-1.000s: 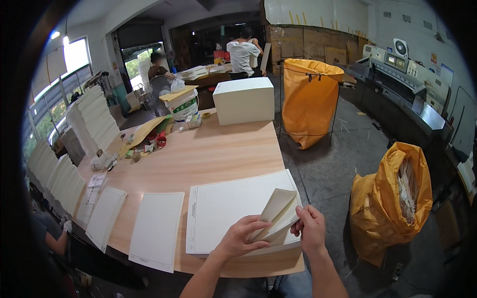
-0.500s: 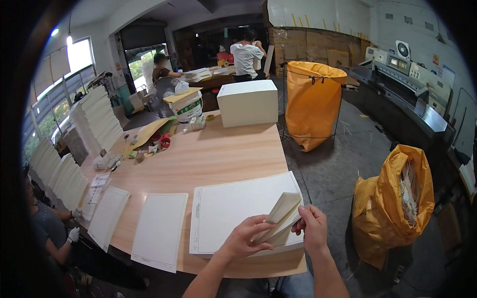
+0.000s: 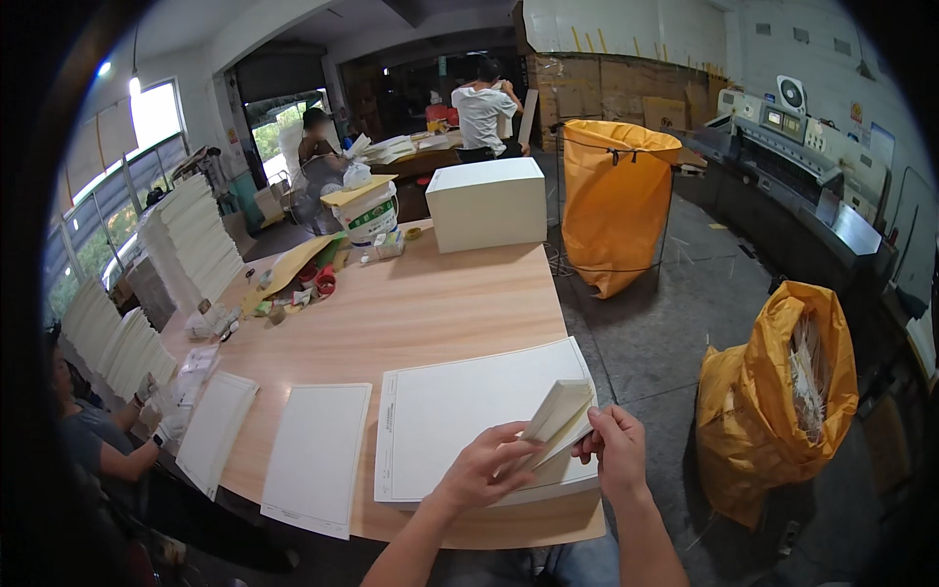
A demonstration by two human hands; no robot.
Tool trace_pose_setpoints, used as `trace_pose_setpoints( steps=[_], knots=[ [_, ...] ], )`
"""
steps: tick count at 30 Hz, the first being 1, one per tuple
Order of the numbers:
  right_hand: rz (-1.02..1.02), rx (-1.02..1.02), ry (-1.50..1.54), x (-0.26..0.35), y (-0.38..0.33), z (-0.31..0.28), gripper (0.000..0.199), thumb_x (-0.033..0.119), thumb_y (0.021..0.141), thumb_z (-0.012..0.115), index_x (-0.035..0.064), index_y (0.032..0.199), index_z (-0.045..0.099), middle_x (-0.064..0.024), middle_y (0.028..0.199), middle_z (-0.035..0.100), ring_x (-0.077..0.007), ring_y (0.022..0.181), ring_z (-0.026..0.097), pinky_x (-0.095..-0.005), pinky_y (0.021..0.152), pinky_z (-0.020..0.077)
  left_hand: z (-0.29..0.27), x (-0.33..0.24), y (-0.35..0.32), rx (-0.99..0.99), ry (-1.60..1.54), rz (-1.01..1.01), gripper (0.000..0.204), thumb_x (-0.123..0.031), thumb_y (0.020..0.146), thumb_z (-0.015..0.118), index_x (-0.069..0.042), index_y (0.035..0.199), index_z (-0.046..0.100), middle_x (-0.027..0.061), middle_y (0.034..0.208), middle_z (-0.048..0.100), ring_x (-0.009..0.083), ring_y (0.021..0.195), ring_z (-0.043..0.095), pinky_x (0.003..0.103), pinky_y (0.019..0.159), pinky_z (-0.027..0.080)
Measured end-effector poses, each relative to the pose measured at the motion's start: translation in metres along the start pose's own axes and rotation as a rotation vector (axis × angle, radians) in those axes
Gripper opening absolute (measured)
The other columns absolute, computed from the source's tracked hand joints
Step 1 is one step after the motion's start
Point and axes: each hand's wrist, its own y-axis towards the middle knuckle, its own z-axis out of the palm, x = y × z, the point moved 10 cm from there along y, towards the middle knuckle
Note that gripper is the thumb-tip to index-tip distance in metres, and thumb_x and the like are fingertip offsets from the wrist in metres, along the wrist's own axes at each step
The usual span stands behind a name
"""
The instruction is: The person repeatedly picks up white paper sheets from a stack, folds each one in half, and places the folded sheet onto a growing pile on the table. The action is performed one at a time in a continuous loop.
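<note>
A thick stack of large white printed sheets (image 3: 460, 416) lies at the front right edge of the table. Its near right corner is bent up and back, so a curled bundle of sheets (image 3: 561, 405) shows pale undersides. My left hand (image 3: 487, 464) presses this bundle back from its left side, thumb and fingers around it. On the other side, my right hand (image 3: 616, 445) pinches the edges of the sheets at the corner between thumb and fingers. How many sheets sit in each hand cannot be told.
Left of the stack lie a thinner sheet pile (image 3: 318, 450) and another pile (image 3: 217, 421), beside a gloved co-worker (image 3: 117, 450). A white block of paper (image 3: 487, 203), a bucket (image 3: 370, 217) and tape rolls (image 3: 324, 282) stand farther back. Orange bags (image 3: 611, 205) flank the table's right.
My hands hold almost the same pose; the bent-up bundle has shifted only slightly. At the left, the co-worker's gloved hands have moved up and together.
</note>
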Motion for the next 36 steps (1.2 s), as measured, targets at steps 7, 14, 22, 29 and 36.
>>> trace_pose_setpoints(
  steps=[7, 14, 22, 29, 36],
  knots=[
    [-0.397, -0.197, -0.57, 0.015, -0.017, -0.025, 0.035, 0.024, 0.102, 0.07, 0.0071, 0.075, 0.054, -0.009, 0.073, 0.061, -0.0204, 0.067, 0.067, -0.0346, 0.055, 0.0487, -0.003, -0.002, 0.002, -0.031, -0.039, -0.107, 0.059, -0.009, 0.079, 0.094, -0.011, 0.134, 0.072, 0.0132, 0.134, 0.065, 0.0287, 0.127, 0.063, 0.038, 0.106, 0.052],
    [-0.698, 0.198, -1.241, -0.003, -0.077, 0.035, 0.043, 0.042, 0.088, 0.076, 0.01, 0.116, 0.074, -0.0136, 0.123, 0.069, -0.034, 0.13, 0.057, -0.0672, 0.119, 0.0264, -0.001, 0.004, 0.001, -0.022, -0.041, -0.098, 0.062, -0.01, 0.078, 0.095, -0.013, 0.136, 0.072, 0.0128, 0.136, 0.065, 0.0303, 0.124, 0.064, 0.039, 0.103, 0.054],
    [-0.484, 0.406, -1.287, -0.045, -0.071, 0.022, 0.055, 0.057, 0.097, 0.066, 0.0141, 0.132, 0.071, -0.017, 0.123, 0.07, -0.0384, 0.136, 0.054, -0.0715, 0.121, 0.0139, 0.028, -0.042, -0.021, 0.201, 0.907, 0.182, 0.062, -0.022, 0.088, 0.081, -0.026, 0.148, 0.064, 0.0101, 0.151, 0.059, 0.0296, 0.132, 0.062, 0.054, 0.116, 0.045],
    [-0.663, 0.281, -1.303, -0.054, -0.078, 0.018, 0.042, 0.048, 0.088, 0.079, 0.0126, 0.11, 0.078, -0.0102, 0.103, 0.074, -0.032, 0.109, 0.068, -0.0519, 0.112, 0.0362, -0.113, -0.025, -0.15, -0.579, 1.167, -0.266, 0.027, 0.002, 0.074, 0.074, -0.008, 0.099, 0.074, 0.0144, 0.117, 0.068, 0.0395, 0.117, 0.065, 0.064, 0.113, 0.044],
    [-0.982, 0.059, -1.346, -0.052, -0.084, 0.014, 0.024, 0.038, 0.08, 0.083, 0.0153, 0.088, 0.081, -0.005, 0.096, 0.072, -0.0276, 0.104, 0.062, -0.0472, 0.106, 0.0384, -0.051, -0.11, -0.157, -0.46, 0.822, -0.067, 0.021, -0.001, 0.091, 0.07, -0.007, 0.111, 0.071, 0.0114, 0.117, 0.07, 0.033, 0.118, 0.066, 0.045, 0.1, 0.053]
  ],
)
